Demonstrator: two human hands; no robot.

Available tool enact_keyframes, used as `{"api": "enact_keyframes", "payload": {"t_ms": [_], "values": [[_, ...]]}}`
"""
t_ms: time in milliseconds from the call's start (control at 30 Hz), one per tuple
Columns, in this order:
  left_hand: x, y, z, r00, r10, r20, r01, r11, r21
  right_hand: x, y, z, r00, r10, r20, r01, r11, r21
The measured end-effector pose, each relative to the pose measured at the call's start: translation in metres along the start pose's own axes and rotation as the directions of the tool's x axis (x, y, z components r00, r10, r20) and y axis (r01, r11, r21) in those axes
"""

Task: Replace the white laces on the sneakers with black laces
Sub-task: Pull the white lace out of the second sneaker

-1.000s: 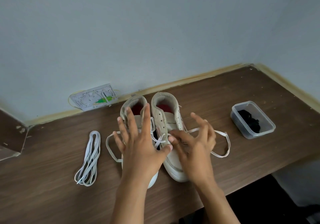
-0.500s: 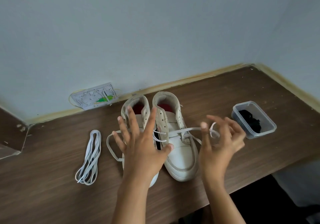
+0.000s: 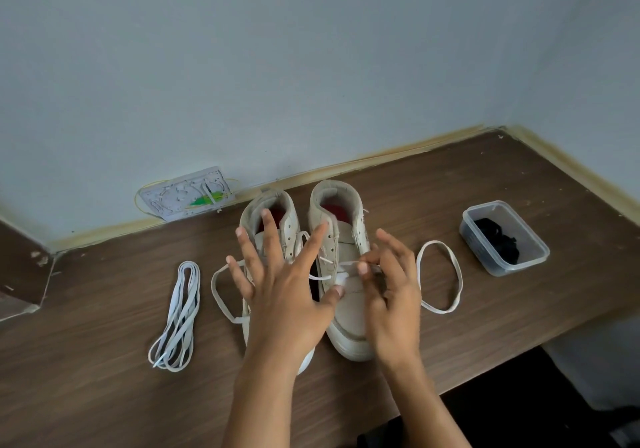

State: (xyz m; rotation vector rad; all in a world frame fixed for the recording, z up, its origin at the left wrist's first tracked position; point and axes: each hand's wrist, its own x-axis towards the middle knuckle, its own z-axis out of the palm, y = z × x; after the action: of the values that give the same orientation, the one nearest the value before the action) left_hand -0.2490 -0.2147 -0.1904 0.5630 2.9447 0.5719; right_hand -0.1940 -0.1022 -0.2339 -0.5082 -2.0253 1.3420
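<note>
Two cream sneakers stand side by side on the wooden desk, toes toward me. My left hand (image 3: 287, 295) lies with spread fingers over the left sneaker (image 3: 277, 205), its thumb touching the front of the right sneaker (image 3: 346, 240). My right hand (image 3: 391, 295) pinches the white lace (image 3: 440, 274) at the right sneaker's lower eyelets. That lace trails in a loop to the right and another to the left. A loose bundle of white lace (image 3: 180, 312) lies to the left. Black laces (image 3: 498, 243) sit in a clear tub (image 3: 540, 257) at the right.
A pale wall plate with green and yellow wires (image 3: 187, 195) leans at the wall behind the sneakers. The desk's front edge (image 3: 519, 354) runs close under my right wrist. A wall corner borders the desk at the far right.
My right hand pulled a stretch of white lace out to the right, then came back to the right sneaker's eyelets. The lace loop on the right lies larger. My left hand stayed put.
</note>
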Motion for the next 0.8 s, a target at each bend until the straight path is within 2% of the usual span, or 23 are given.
{"api": "enact_keyframes", "payload": {"t_ms": [100, 233, 267, 400, 500, 600, 700, 800], "values": [[0.001, 0.001, 0.0, 1.0, 0.001, -0.011, -0.001, 1.0, -0.009, -0.002, 0.003, 0.004, 0.998, 0.037, -0.054, -0.035, 0.999, 0.024], [0.001, -0.001, 0.0, 1.0, -0.022, -0.014, 0.021, 1.0, -0.013, 0.008, 0.001, -0.011, 0.953, 0.243, -0.182, -0.171, 0.925, 0.34], [0.001, -0.002, -0.001, 1.0, -0.026, -0.01, 0.026, 1.0, -0.012, 0.01, 0.0, -0.017, 0.943, 0.26, -0.207, -0.179, 0.923, 0.341], [0.0, -0.001, -0.002, 0.999, -0.011, -0.033, 0.01, 1.0, -0.029, 0.012, 0.008, -0.025, 0.93, 0.183, -0.319, -0.186, 0.982, 0.022], [-0.002, 0.0, 0.001, 0.995, 0.033, -0.098, -0.039, 0.998, -0.055, 0.011, 0.015, -0.027, 0.939, 0.196, -0.281, -0.22, 0.974, -0.057], [-0.007, 0.001, 0.009, 0.966, 0.133, -0.222, -0.15, 0.987, -0.061, 0.013, 0.02, -0.033, 0.973, 0.095, -0.21, -0.128, 0.98, -0.15], [-0.016, 0.007, 0.016, 0.936, 0.2, -0.29, -0.22, 0.975, -0.038, 0.015, 0.024, -0.038, 1.0, -0.003, -0.026, -0.003, 0.979, -0.201], [-0.032, 0.013, 0.02, 0.917, 0.294, -0.269, -0.32, 0.946, -0.057, 0.014, 0.02, -0.038, 0.987, -0.015, 0.162, 0.045, 0.983, -0.18]]}}
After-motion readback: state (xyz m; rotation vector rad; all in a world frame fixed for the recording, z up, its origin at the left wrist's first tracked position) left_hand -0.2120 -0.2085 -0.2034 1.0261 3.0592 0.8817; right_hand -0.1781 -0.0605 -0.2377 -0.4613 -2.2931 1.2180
